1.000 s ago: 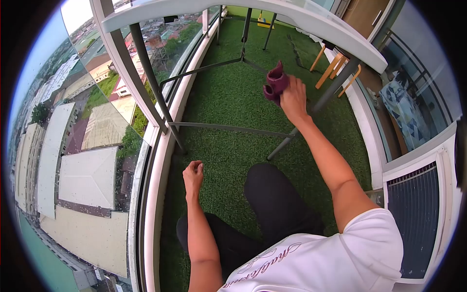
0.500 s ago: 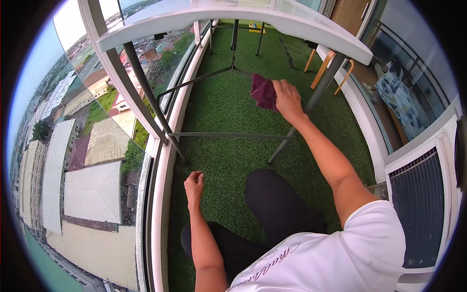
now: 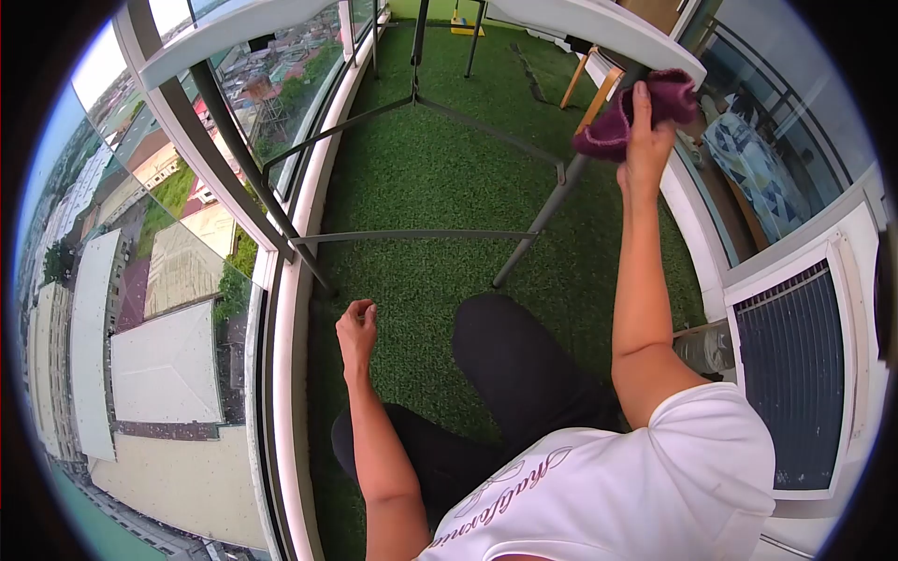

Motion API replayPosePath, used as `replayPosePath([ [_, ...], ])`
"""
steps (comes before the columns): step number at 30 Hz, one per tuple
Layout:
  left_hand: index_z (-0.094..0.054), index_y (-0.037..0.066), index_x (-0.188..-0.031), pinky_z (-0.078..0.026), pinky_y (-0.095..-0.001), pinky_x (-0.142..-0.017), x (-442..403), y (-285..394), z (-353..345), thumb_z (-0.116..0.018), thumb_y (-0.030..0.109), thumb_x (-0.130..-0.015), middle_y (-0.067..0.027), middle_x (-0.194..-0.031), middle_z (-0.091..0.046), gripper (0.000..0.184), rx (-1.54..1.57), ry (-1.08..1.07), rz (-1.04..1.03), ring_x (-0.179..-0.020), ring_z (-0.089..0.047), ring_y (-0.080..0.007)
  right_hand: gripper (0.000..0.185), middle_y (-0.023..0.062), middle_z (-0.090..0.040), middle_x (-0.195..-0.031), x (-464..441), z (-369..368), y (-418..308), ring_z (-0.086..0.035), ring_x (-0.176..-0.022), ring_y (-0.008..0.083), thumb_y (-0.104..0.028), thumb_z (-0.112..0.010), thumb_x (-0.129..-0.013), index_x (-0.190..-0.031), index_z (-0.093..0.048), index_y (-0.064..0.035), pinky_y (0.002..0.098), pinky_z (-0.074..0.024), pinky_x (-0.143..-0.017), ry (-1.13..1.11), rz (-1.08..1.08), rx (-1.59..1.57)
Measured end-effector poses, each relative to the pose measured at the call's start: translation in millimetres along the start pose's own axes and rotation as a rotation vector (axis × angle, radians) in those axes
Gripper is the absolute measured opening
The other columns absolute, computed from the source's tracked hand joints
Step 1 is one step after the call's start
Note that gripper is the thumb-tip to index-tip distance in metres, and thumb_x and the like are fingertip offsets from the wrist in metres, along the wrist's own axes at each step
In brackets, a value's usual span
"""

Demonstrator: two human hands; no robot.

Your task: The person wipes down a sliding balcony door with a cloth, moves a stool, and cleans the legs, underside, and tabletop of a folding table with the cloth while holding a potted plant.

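Observation:
A maroon cloth (image 3: 608, 131) is held in my right hand (image 3: 647, 140), at the upper right, near the top of the table's right leg (image 3: 552, 208) and the underside of its edge. The white tabletop (image 3: 599, 26) spans the top of the view on grey metal legs with a crossbar (image 3: 412, 236). My left hand (image 3: 356, 327) is curled, with fingers bent in, above the green turf and below the crossbar; nothing shows in it.
Glass panels and a white ledge (image 3: 301, 383) run along the left side, with rooftops below. Wooden stool legs (image 3: 599, 97) stand behind the right table leg. A louvred unit (image 3: 793, 374) and a glass door line the right. A yellow object (image 3: 460, 24) lies far back.
My right hand has moved right and up with the cloth, from under the table to its right corner. My left hand has stayed curled. The view has shifted slightly.

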State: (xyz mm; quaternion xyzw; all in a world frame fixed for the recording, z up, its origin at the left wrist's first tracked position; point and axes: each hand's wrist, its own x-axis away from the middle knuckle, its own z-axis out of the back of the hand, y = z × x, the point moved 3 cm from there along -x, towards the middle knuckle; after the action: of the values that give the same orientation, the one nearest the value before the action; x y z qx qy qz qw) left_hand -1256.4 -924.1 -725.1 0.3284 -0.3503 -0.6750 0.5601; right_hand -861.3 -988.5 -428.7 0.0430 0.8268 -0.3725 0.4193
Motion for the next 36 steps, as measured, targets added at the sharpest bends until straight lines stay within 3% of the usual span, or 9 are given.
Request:
replayPosePath([
  [2,-0.066,0.000,-0.099,-0.053,-0.0318,-0.069,1.6,0.5,1.7,-0.061,0.017,-0.087,-0.0144,-0.085,-0.069,0.021,0.003,0.022,0.001,-0.076,-0.068,-0.0211,0.022,-0.0038,-0.057,-0.078,14.3,-8.1,19.5,-0.049,-0.067,0.0031,-0.022,-0.067,-0.089,-0.098,-0.058,-0.0036,0.0210,-0.0390,-0.060,0.031,-0.133,-0.085],
  [7,-0.066,0.000,-0.099,-0.053,-0.0322,-0.069,4.0,-14.1,1.4,-0.061,0.017,-0.088,-0.0146,-0.086,-0.069,0.021,-0.031,0.000,0.009,-0.076,-0.068,-0.0219,0.023,-0.0060,-0.055,-0.075,96.0,47.3,91.3,-0.047,-0.066,0.0031,-0.022,-0.061,-0.094,-0.077,-0.063,-0.0069,0.0212,-0.0402,-0.063,0.098,-0.342,-0.016],
  [9,-0.066,0.000,-0.100,-0.053,-0.0324,-0.069,3.2,-16.2,-0.3,-0.061,0.017,-0.088,-0.0147,-0.086,-0.069,0.021,-0.033,-0.004,0.029,-0.076,-0.068,-0.0223,0.020,-0.0074,-0.054,-0.077,148.6,83.3,137.6,-0.045,-0.068,0.0020,-0.021,-0.057,-0.096,-0.085,-0.064,-0.0048,0.0214,-0.0382,-0.065,0.106,-0.465,0.254],
  [11,-0.065,-0.001,-0.099,-0.054,-0.0343,-0.068,4.6,-9.6,0.2,-0.061,0.015,-0.088,-0.0167,-0.089,-0.069,0.019,-0.075,-0.016,0.014,-0.077,-0.069,-0.0260,0.031,0.0070,-0.062,-0.107,198.4,108.5,173.8,-0.057,-0.101,0.0189,-0.023,-0.054,-0.096,-0.118,-0.057,-0.0007,0.0337,-0.0406,-0.090,0.045,-0.523,0.376],
  [13,-0.065,0.000,-0.100,-0.053,-0.0335,-0.069,5.9,-3.8,-2.6,-0.061,0.016,-0.088,-0.0159,-0.088,-0.069,0.020,-0.066,-0.018,0.014,-0.076,-0.068,-0.0242,0.035,0.0131,-0.059,-0.117,250.3,138.4,206.6,-0.054,-0.110,0.0261,-0.025,-0.056,-0.095,-0.122,-0.054,-0.0034,0.0362,-0.0376,-0.096,-0.170,-0.262,0.660],
  [17,-0.064,-0.001,-0.101,-0.053,-0.0340,-0.067,11.8,6.8,-6.6,-0.061,0.015,-0.089,-0.0166,-0.088,-0.069,0.020,-0.069,-0.046,-0.015,-0.074,-0.068,-0.0255,0.036,0.0145,-0.061,-0.117,301.5,161.0,232.6,-0.056,-0.111,0.0296,-0.024,-0.061,-0.090,-0.120,-0.056,-0.0043,0.0373,-0.0410,-0.093,-0.243,-0.783,0.726],
  [21,-0.064,-0.001,-0.101,-0.053,-0.0341,-0.067,14.3,11.6,-8.1,-0.060,0.015,-0.089,-0.0164,-0.087,-0.068,0.020,-0.041,-0.057,0.012,-0.074,-0.068,-0.0248,0.056,0.0116,-0.063,-0.114,324.9,171.4,254.0,-0.059,-0.104,0.0242,-0.040,-0.070,-0.082,-0.121,-0.056,-0.0030,0.0366,-0.0444,-0.088,-0.401,-0.833,0.850],
  [22,-0.063,-0.001,-0.101,-0.053,-0.0341,-0.067,15.7,12.3,-8.1,-0.060,0.015,-0.089,-0.0164,-0.088,-0.068,0.020,-0.036,-0.061,0.022,-0.074,-0.068,-0.0247,0.047,0.0142,-0.065,-0.109,330.7,172.6,260.4,-0.061,-0.103,0.0319,-0.030,-0.076,-0.077,-0.115,-0.060,-0.0077,0.0403,-0.0472,-0.085,-0.371,-0.729,0.808],
  [36,-0.063,-0.002,-0.100,-0.053,-0.0343,-0.066,28.4,18.4,-11.5,-0.061,0.014,-0.089,-0.0163,-0.090,-0.068,0.019,-0.062,-0.084,0.025,-0.075,-0.068,-0.0248,0.061,0.0175,-0.063,-0.113,370.9,195.6,311.6,-0.059,-0.107,0.0340,-0.030,-0.081,-0.069,-0.120,-0.057,-0.0063,0.0422,-0.0470,-0.090,-0.533,-1.032,1.112],
])
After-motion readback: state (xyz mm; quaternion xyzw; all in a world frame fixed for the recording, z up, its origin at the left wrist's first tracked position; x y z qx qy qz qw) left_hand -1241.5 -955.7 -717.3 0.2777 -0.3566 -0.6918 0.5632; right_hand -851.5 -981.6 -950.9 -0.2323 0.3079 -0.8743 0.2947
